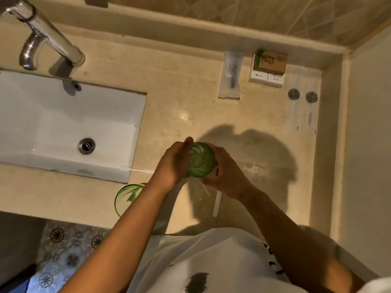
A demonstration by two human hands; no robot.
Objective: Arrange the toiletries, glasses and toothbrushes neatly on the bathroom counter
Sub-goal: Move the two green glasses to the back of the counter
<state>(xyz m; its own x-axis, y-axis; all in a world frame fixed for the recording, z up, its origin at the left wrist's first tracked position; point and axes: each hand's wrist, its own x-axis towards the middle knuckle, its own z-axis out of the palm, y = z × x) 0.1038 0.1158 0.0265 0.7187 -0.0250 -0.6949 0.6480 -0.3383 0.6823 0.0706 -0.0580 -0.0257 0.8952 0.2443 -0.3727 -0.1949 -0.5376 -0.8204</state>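
Observation:
A green glass (201, 160) is held above the beige counter (179, 106), my left hand (172, 163) on its left side and my right hand (224, 176) on its right. Under my right hand a white toothbrush-like stick (217, 205) shows; I cannot tell whether the hand holds it. A second green glass (127, 196) stands at the counter's front edge, partly behind my left forearm. At the back lie a clear packet (231, 76) with a dark item inside and small boxes (269, 67). Two clear wrapped items with round dark ends (302, 106) lie at the right.
The white sink basin (63, 127) with its drain fills the left side, and a chrome faucet (44, 37) reaches over it. A raised ledge and tiled wall (232, 13) close off the back, and a side wall (368, 123) bounds the right.

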